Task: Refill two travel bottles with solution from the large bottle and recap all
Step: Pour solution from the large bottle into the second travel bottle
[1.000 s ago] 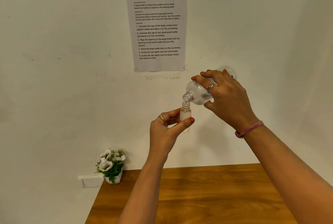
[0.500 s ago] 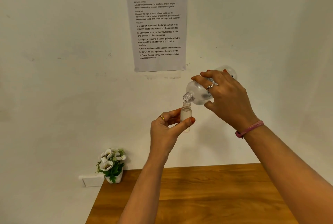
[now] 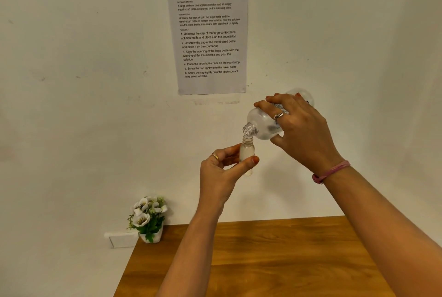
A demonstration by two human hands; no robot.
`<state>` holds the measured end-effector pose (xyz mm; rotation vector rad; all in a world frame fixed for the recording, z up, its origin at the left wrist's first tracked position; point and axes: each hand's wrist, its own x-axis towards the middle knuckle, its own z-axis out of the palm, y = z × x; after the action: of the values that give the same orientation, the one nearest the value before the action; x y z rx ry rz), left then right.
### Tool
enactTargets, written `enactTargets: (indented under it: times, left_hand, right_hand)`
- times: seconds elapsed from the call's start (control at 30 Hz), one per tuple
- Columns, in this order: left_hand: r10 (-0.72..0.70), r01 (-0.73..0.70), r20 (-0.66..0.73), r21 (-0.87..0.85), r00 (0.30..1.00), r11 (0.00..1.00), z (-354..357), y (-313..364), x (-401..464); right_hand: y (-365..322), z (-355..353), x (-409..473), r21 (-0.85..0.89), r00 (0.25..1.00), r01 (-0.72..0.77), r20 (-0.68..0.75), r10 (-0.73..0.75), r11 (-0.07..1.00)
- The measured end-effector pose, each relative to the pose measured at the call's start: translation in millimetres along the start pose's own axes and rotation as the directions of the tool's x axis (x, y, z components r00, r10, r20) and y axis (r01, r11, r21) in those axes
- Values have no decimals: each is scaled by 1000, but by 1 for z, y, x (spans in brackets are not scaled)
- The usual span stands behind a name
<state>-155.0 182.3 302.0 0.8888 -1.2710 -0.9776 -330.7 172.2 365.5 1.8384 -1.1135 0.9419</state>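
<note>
Small travel bottle (image 3: 246, 155) is held upright mid-air, uncapped, pinched between thumb and fingers of the left hand (image 3: 221, 172). At its 1 o'clock, the large clear bottle (image 3: 263, 124) is tipped neck-down, mouth right above the little one's opening, with the right hand (image 3: 299, 129) wrapped around it. Wooden table (image 3: 275, 260) sits below, a flower pot (image 3: 149, 220) at 8 o'clock, and an instruction sheet (image 3: 210, 33) on the wall at 12.

Printed sheet (image 3: 210, 33) taped to white wall (image 3: 71, 81). Flower pot (image 3: 149, 221) at the far left corner of wooden table (image 3: 275, 260), white socket (image 3: 122, 240) just left of it.
</note>
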Motion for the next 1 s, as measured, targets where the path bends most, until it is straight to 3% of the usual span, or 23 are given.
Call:
enactTargets:
  times: [1.0]
  left_hand:
    - [-1, 1, -4, 5, 1000, 1000, 0, 2, -3]
  right_hand:
    - [2, -1, -3, -5, 1000, -17, 6, 17, 1000]
